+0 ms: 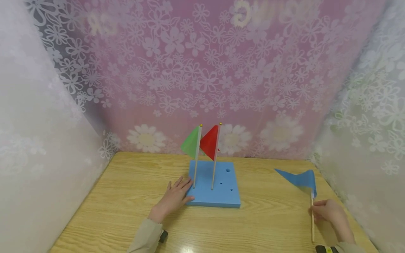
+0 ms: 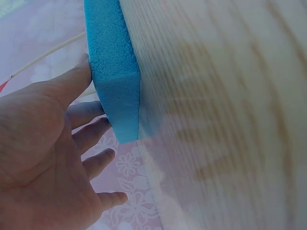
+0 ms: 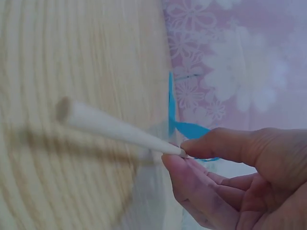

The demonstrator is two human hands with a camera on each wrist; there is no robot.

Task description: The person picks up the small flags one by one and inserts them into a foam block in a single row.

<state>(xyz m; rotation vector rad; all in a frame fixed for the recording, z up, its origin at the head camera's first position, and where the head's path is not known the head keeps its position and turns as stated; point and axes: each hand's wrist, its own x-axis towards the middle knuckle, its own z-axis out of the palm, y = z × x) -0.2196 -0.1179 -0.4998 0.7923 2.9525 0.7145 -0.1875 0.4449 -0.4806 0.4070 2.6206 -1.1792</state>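
Observation:
A blue foam block (image 1: 218, 200) lies on the table with a green flag (image 1: 191, 143) and a red flag (image 1: 210, 142) standing in it on thin sticks. My left hand (image 1: 173, 197) rests at the block's left edge, fingers fairly straight; in the left wrist view the thumb and fingertips touch the foam (image 2: 115, 81). Over at the right, my right hand (image 1: 330, 213) pinches the wooden stick of a blue flag (image 1: 302, 179) between thumb and fingers. The right wrist view shows the stick's (image 3: 120, 129) bare lower end pointing toward the camera, above the tabletop.
Several holes show in the block's top, including a larger one (image 1: 227, 170) near its back right corner. The wooden table (image 1: 133, 196) meets a pink flowered curtain (image 1: 202, 70) at the back, and pale flowered sheets (image 1: 379, 147) hang at both sides.

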